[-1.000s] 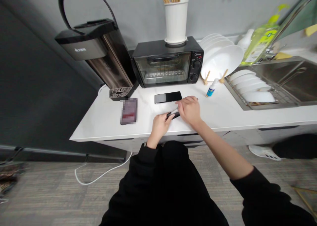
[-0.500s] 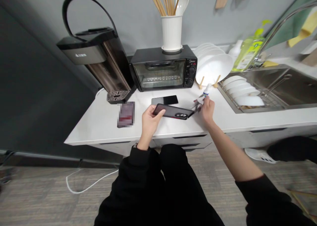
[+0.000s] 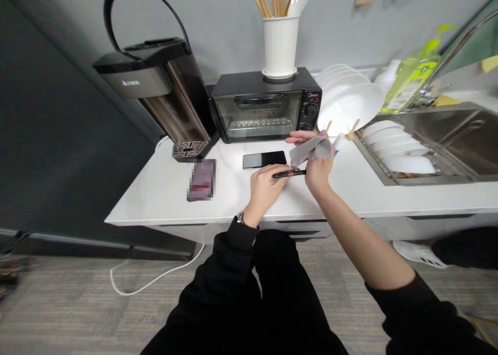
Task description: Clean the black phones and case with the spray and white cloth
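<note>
My left hand (image 3: 268, 186) is closed around a dark phone case (image 3: 291, 173), now seen nearly edge-on above the counter. My right hand (image 3: 318, 174) holds a grey cloth (image 3: 311, 150) bunched near the far end of the case, with some fingers stretched out behind the cloth. A small white bottle with blue on it (image 3: 338, 143) sticks out on the far side of this hand, partly hidden by it. Just beyond the case, a phone with a black screen (image 3: 264, 159) lies flat on the white counter (image 3: 155, 189). A blurred-out purplish packet (image 3: 202, 180) rests farther left.
A black toaster oven (image 3: 260, 114) stands at the back, bearing a white holder (image 3: 280, 46) with chopsticks. Left of it is a water dispenser (image 3: 155, 90). White plates (image 3: 348, 109) stand in a rack beside the sink (image 3: 462, 137). A person's shoe (image 3: 418, 254) shows at right.
My left hand has moved right and turned the phone case from its broad face to its edge. My right hand has brought the cloth up and left, over the case's far end.
</note>
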The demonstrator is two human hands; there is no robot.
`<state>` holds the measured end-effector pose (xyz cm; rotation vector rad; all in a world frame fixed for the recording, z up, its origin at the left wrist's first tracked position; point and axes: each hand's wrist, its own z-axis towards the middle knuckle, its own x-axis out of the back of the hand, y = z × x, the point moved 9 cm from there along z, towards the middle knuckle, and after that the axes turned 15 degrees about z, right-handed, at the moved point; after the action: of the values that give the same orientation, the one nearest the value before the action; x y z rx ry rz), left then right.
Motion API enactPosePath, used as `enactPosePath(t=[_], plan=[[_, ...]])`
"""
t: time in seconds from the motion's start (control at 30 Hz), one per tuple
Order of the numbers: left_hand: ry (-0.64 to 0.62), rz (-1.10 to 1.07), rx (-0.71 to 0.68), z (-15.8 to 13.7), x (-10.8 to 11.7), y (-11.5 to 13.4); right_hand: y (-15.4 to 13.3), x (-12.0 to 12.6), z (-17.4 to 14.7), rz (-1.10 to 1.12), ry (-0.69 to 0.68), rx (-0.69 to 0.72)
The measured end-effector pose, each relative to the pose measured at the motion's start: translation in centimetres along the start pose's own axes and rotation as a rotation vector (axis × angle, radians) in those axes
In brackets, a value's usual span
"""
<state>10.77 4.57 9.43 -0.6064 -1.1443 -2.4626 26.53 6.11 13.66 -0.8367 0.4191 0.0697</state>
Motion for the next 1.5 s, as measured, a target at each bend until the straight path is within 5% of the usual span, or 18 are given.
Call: enactPosePath(t=[0.13, 0.3, 0.43, 0.63, 0.83, 1.03, 1.2, 1.4, 1.5], plan=[[0.045, 0.254, -0.053, 1.0, 0.1, 0.5, -0.5, -1.7, -0.4, -0.044, -0.092, -0.003], [-0.044, 0.327, 0.079, 2.1, -1.7, -1.9, 0.7, -2.4, -1.3, -0.227, -0.215, 0.045], [-0.204, 0.06, -0.009, 2.3, -3.2, -2.7, 1.6, -1.5, -0.8, -0.307, -0.173, 0.068], [-0.25, 0.186, 0.001, 2.0, -2.7, -4.1, 1.4, -0.8, -1.8, -0.344, -0.027, 0.078], [-0.188, -0.082, -0.062, 1.8, -3.2, -5.2, -0.2, -4.3, -4.8, -0.542, -0.382, 0.44], [-0.197, -0.153, 0.049, 1.8, -3.2, -6.0, 0.3, -3.9, -4.2, -0.548, -0.313, 0.372], [-0.188, -0.16, 0.041, 1.7, -2.9, -5.6, 0.1, -5.2, -4.3, -0.61, -0.525, 0.498], [-0.207, -0.125, 0.063, 2.1, -3.4, -5.7, 1.1, -2.7, -1.2, -0.578, -0.255, 0.142], [-0.194, -0.135, 0.081, 2.0, -3.4, -6.2, 0.0, -4.4, -2.3, -0.596, -0.339, 0.281]])
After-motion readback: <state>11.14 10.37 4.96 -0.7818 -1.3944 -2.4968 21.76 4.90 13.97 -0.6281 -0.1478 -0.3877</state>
